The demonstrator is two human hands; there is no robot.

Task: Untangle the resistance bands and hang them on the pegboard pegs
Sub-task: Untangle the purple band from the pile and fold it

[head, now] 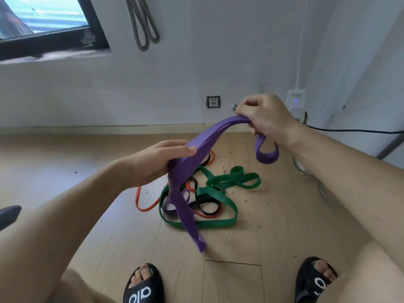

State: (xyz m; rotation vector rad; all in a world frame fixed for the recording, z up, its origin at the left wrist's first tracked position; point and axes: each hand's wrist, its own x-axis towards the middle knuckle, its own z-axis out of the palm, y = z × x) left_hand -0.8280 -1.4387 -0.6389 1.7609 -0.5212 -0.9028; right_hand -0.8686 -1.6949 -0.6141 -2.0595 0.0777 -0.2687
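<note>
A wide purple band (197, 156) stretches between both hands above the floor. My right hand (265, 115) grips its upper end, and a short loop hangs below that fist. My left hand (157, 161) holds the band lower down, and from there it drops into the pile, with its tail end near my feet. On the wooden floor lies a tangle of a green band (220, 186), a thin red band (140, 199) and a black band (209, 207). A grey band (143, 25) hangs doubled on the wall at the top. No pegboard shows.
A wall socket (213, 102) sits low on the white wall, and a white power strip (296, 101) with a black cable is at the right. A window (43, 25) is at the upper left. My two feet in black sandals (143, 285) stand at the bottom edge.
</note>
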